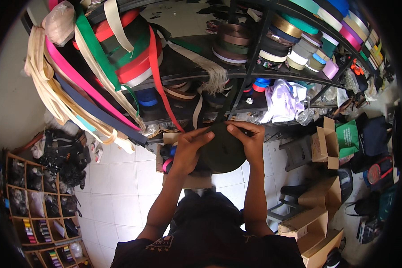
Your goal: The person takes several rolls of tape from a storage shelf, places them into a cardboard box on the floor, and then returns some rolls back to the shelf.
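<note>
In front of my body, both hands hold a large flat roll of dark olive webbing (pixel 223 154). My left hand (pixel 190 149) is closed on its left edge, the thumb lying along the roll's top. At the upper right edge, my right hand (pixel 250 136) grips it with the thumb pressed on its face. A dark strip of webbing (pixel 225 107) rises from the roll's top toward the shelf; where it ends is hard to see. Fingers under the roll are hidden. Just beyond hangs a red strap (pixel 154 67) from the shelf.
A black shelf rack (pixel 183 73) crosses ahead, loaded with webbing rolls (pixel 232 42) and loose cream straps (pixel 40 76). Below the roll stands a cardboard box (pixel 196 182). More cartons (pixel 306 225) and a grey stool (pixel 296 153) are to the right. A wooden cubby unit (pixel 31 196) stands left.
</note>
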